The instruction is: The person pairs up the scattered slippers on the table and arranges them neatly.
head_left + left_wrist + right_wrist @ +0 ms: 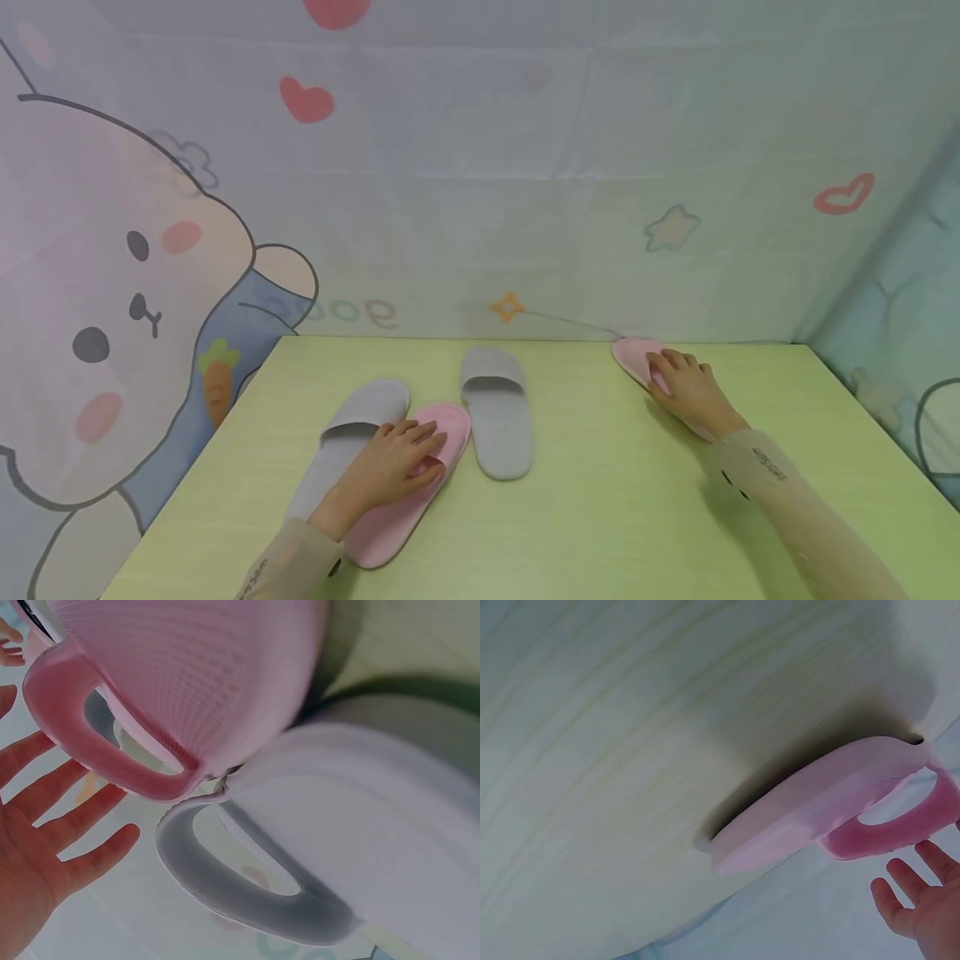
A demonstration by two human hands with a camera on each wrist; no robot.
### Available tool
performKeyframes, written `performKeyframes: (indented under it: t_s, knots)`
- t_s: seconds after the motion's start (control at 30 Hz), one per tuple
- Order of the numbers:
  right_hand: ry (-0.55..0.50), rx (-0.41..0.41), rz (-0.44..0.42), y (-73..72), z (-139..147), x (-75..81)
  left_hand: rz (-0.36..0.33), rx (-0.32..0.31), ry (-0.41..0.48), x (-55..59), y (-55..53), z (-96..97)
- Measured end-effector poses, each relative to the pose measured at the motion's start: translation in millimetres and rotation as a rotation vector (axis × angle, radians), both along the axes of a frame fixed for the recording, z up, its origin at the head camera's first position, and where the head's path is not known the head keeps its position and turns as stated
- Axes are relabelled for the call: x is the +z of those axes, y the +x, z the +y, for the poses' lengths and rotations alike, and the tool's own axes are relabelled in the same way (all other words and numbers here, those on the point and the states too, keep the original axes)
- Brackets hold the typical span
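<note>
Nearest the head camera, the left hand (397,462) rests palm-down on the strap of the near pink slipper (408,492), fingers laid over it rather than visibly pinching; the left wrist view shows those fingers (71,817) spread and straight beside the pink strap (97,742), so the grip reads as released. This slipper's long axis runs from the near edge diagonally away and to the right, its toe toward the middle grey slipper (495,412); its left flank touches a second grey slipper (352,437), a contact the left wrist view confirms where pink and grey straps (247,885) meet. The far pink slipper (637,358) lies well apart at the back right of the green table (600,517), close to the printed backdrop (480,167), under the right hand (686,387), which covers it with extended fingers. The right wrist view alone shows this slipper (817,810) with its sole raised off the table, and the fingers (907,892) open beside its strap.
</note>
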State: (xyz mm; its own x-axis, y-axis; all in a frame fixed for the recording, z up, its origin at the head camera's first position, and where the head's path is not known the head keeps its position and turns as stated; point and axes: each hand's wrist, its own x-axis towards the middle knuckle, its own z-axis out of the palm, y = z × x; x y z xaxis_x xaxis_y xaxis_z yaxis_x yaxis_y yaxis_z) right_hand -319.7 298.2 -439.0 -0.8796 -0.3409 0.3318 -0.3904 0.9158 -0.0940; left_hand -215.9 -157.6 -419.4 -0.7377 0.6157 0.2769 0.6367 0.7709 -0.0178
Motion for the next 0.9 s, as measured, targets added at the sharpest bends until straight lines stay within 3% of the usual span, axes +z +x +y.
performKeyframes:
  t_s: [0.7, 0.9]
  knots:
    - [0.026, -0.029, -0.006, -14.7, -0.5, -4.4, -0.026, -0.002, -0.005, -2.6, -8.3, 3.8]
    - [0.028, -0.039, -0.031, -14.5, -1.3, -1.7, 0.012, -0.017, -0.015, -3.7, -11.9, 6.7]
